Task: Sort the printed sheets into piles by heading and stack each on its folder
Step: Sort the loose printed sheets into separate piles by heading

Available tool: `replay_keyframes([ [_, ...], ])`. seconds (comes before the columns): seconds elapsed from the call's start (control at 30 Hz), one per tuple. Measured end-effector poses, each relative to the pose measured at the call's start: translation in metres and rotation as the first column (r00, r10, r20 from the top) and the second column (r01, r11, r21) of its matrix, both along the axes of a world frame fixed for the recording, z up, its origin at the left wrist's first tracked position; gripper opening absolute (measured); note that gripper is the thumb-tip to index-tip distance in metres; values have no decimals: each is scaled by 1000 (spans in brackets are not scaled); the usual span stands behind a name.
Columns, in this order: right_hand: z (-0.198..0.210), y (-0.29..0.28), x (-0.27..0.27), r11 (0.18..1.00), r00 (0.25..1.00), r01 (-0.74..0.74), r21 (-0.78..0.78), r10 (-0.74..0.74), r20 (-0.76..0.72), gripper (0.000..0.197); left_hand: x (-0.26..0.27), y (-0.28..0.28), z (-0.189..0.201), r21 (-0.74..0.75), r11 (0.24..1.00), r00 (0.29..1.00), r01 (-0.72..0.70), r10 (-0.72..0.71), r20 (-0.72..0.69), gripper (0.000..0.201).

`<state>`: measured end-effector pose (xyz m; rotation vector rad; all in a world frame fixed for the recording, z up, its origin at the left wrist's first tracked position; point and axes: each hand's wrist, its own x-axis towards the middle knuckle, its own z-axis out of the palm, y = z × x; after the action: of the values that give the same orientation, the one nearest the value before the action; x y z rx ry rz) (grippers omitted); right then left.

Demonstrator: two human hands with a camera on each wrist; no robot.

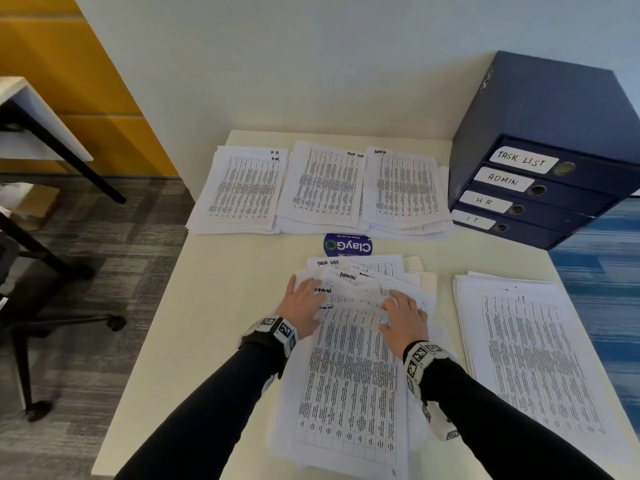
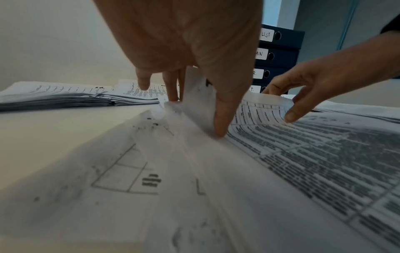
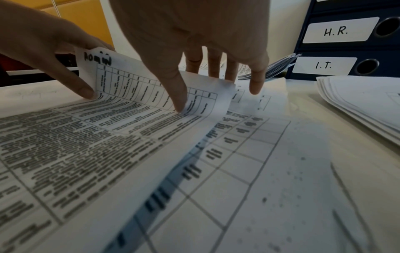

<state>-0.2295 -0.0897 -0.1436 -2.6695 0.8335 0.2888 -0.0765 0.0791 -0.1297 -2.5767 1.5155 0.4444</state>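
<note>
Fingers of left hand (image 1: 300, 306) and right hand (image 1: 405, 318) pinch the curled top of one sheet (image 3: 151, 89), marked ADMIN, on the mixed pile (image 1: 349, 375), likely so its heading shows

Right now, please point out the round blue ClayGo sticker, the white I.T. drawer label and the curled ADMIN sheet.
ClayGo sticker (image 1: 347, 245), head view, its middle.
I.T. drawer label (image 3: 324, 65), right wrist view, the lettering.
ADMIN sheet (image 3: 134, 85), right wrist view, raised top part.

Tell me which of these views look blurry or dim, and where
Head view: evenly lit, mostly sharp, edges bowed by the wide lens. Left wrist view: dim, near paper of the unsorted pile smeared, left hand soft. Right wrist view: dim too, the admin sheet fairly readable, right hand and foreground blurred.
</note>
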Motion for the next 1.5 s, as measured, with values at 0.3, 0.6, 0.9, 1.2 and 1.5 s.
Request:
replay_keyframes([
  [0.3, 0, 1, -2, 1000, 1000, 11, 11, -11, 25, 29, -16, 9, -6, -168, 986, 999, 21, -15, 37, 36],
  [0.6, -1, -1, -5, 997, 992, 35, -68, -26, 127, 45, -20, 7, -1, -355, 921, 985, -159, 122, -126, 59],
  [0.9, -5, 1, -9, 989, 998, -46, -137, 52, 41, 16, -1, 3, -3, -77, 994, 996, -79, 77, -38, 30],
  [1.2, -8, -1, -11, 996, 997, -35, -78, 40, 65, 20, -23, 17, -9, -255, 959, 992, 125, -117, 45, 39],
  [1.5, -6, -15, -12, 891, 899, 360, 277, -411, 152, 48, -14, 11, 7, -353, 672, 693, -650, 335, -638, 62],
])
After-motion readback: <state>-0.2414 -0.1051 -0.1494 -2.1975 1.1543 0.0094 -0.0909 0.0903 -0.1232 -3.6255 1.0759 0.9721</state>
